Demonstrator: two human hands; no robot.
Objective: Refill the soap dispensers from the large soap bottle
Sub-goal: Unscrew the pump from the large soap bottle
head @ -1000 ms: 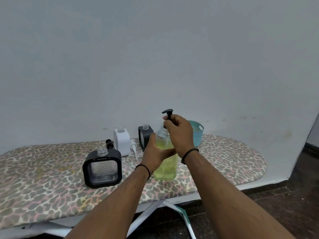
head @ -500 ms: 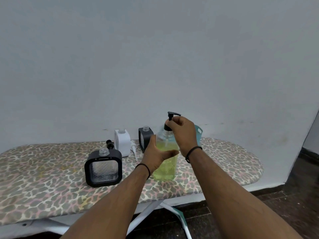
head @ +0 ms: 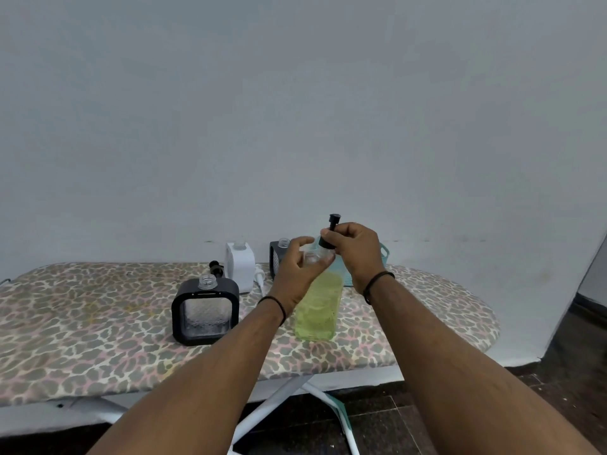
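Pump cap being unscrewed from large soap bottle (head: 317,307), centre frame.
Left hand (head: 297,274) gripped the neck; right hand (head: 353,249) fingers pinched the pump (head: 331,231). Judged risk: bottle tipping, spilling on the ironing board (head: 82,323).

the left hand (head: 295,274) hides the neck of the big soap bottle (head: 317,310). the blue basket (head: 382,254) sits mostly hidden behind the right hand (head: 353,251).

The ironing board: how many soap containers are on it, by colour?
Black dispensers: 2
White dispenser: 1
Large soap bottle, yellow-green liquid: 1
Total: 4, on the ironing board
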